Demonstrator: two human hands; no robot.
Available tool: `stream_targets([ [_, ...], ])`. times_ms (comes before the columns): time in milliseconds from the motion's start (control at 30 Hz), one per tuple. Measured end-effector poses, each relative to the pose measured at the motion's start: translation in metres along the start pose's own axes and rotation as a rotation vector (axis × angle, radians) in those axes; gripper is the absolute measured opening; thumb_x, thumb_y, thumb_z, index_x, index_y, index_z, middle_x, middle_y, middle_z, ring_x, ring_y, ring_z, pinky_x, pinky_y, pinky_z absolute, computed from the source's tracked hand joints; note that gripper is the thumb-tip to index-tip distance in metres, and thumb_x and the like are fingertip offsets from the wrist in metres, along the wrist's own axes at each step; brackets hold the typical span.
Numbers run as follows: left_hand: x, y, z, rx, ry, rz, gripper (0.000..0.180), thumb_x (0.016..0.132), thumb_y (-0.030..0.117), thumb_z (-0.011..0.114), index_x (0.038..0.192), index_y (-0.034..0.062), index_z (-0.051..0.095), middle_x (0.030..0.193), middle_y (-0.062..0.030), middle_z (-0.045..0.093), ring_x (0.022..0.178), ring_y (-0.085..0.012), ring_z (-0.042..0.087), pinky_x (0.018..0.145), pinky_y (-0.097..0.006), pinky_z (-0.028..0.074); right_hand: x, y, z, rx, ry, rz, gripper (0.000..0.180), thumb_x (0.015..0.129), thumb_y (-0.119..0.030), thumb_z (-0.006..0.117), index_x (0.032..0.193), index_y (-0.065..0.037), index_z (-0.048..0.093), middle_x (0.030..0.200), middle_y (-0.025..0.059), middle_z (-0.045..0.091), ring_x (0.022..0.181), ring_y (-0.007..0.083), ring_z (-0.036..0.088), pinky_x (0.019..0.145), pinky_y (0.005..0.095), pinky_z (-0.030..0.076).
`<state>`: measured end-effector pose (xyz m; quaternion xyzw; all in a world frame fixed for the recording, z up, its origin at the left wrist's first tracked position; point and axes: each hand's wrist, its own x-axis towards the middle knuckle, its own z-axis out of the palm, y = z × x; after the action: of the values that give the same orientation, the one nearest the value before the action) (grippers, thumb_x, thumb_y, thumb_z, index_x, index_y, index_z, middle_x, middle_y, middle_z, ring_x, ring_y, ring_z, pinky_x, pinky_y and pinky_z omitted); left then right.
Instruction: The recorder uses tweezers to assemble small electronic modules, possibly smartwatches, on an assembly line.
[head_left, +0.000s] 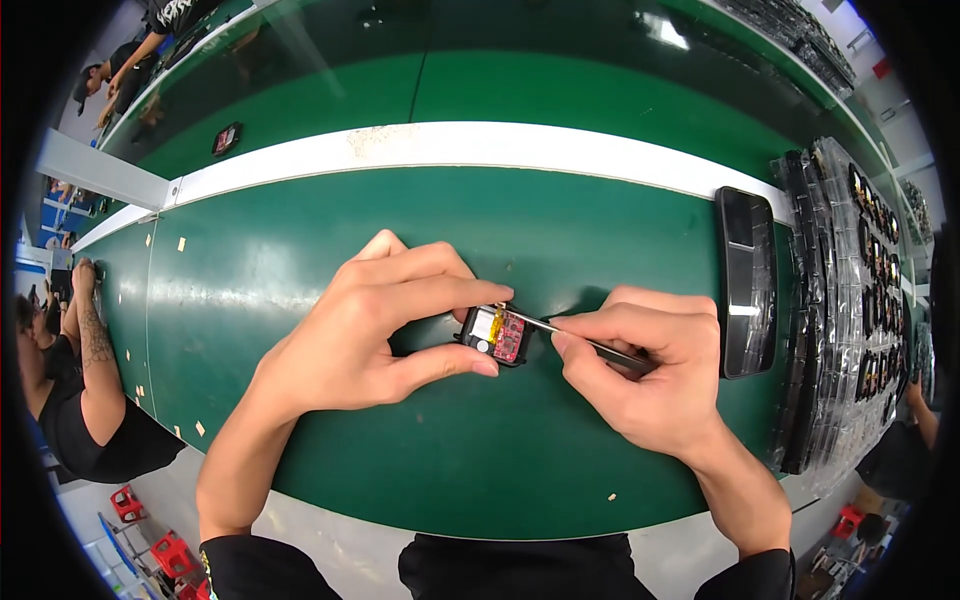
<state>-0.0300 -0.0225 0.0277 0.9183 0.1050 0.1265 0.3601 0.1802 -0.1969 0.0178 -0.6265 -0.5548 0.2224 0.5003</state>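
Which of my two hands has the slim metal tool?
Your right hand, pinching the slim metal tool with its tip at the small open device; your left hand holds that device instead.

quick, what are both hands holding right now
Left hand: closed, gripping the small open device between thumb and fingers.
Right hand: closed, holding a slim metal tool.

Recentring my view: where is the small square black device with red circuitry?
The device is near the head view's centre, held in the left hand, left of the slim metal tool in the right hand.
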Motion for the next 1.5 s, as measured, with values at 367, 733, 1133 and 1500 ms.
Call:
stream_targets([
  [367,0.002,-0.002,-0.004,0.029,-0.010,0.053,0.059,0.077,0.031,0.098,0.127,0.0039,0.082,0.095,-0.0051,0.073,0.082,-0.0201,0.061,0.079,-0.035,0.036,0.001,0.001,0.000,-0.031,0.002,-0.018,0.005,0.083,0.003,0.081,0.088,0.002,0.082,0.066,0.0060,0.066,0.051,0.0099,0.056,0.045,0.0277,0.038],
  [733,0.002,0.003,-0.003,0.012,0.033,-0.034,0.057,0.071,0.028,0.100,0.120,0.0056,0.082,0.076,-0.0019,0.059,0.067,-0.0155,0.044,0.073,-0.033,0.034,-0.007,0.002,0.005,-0.142,0.092,-0.160,0.018,0.078,0.005,0.084,0.095,0.001,0.083,0.070,0.0046,0.064,0.050,0.0145,0.054,0.044,0.0313,0.039],
  [1133,0.003,-0.002,-0.004,-0.006,0.001,-0.027,0.055,0.071,0.027,0.100,0.119,0.0056,0.083,0.081,-0.0011,0.062,0.068,-0.0156,0.045,0.076,-0.033,0.037,-0.005,0.003,0.008,-0.218,0.073,-0.260,0.021,0.079,0.007,0.085,0.099,0.001,0.082,0.074,0.0051,0.064,0.053,0.0187,0.058,0.045,0.0340,0.043],
  [1500,0.003,-0.012,-0.014,-0.113,-0.083,-0.033,0.057,0.070,0.030,0.100,0.118,0.0056,0.084,0.095,-0.0021,0.074,0.066,-0.0138,0.046,0.081,-0.034,0.038,-0.003,0.004,0.005,-0.011,0.043,-0.114,0.010,0.083,0.003,0.082,0.093,0.001,0.084,0.065,0.0067,0.065,0.049,0.0140,0.055,0.044,0.0309,0.038],
])
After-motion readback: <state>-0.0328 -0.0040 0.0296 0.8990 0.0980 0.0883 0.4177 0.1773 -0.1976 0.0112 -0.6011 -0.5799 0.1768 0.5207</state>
